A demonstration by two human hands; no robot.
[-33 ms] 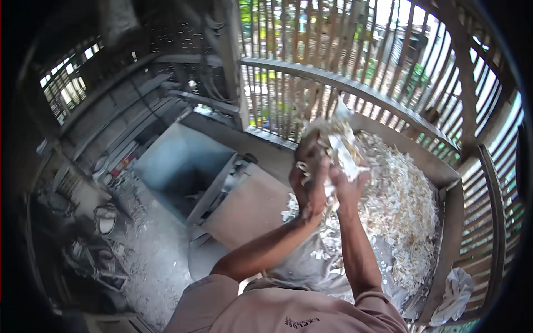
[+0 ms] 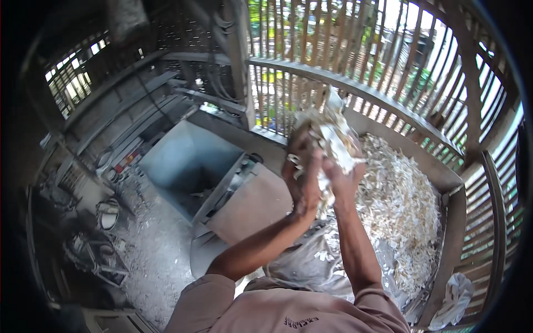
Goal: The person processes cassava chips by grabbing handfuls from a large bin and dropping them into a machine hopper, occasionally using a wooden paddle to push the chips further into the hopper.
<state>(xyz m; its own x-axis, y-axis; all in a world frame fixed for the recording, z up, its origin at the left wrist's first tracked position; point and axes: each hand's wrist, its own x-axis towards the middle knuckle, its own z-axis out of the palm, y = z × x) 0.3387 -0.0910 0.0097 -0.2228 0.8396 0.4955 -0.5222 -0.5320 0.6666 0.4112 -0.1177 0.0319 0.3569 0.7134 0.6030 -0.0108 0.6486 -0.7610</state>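
Note:
Both my hands are raised and closed round a big clump of pale, dry, curled flakes (image 2: 336, 143). My left hand (image 2: 304, 180) presses on its left side, my right hand (image 2: 343, 180) on its lower right. Loose strips stick out above and beside the fingers, and the exact kind of flake cannot be told. Right of and below the hands spreads a large heap of the same flakes (image 2: 402, 202) in a wooden-sided bin. To the left of my hands opens a blue-grey metal hopper (image 2: 186, 150), with a dark inside and a few pale bits in it.
A flat brownish board (image 2: 252, 202) lies between the hopper and my left forearm. A grey sack (image 2: 302, 261) lies below my arms. Slatted walls (image 2: 355, 39) close the far and right sides. A crumpled white sack (image 2: 452, 299) lies at lower right. A whitish bucket (image 2: 106, 213) stands left.
My hands and the clump have shifted slightly left, still together. The whole view has turned a little, so the hopper appears a bit farther right.

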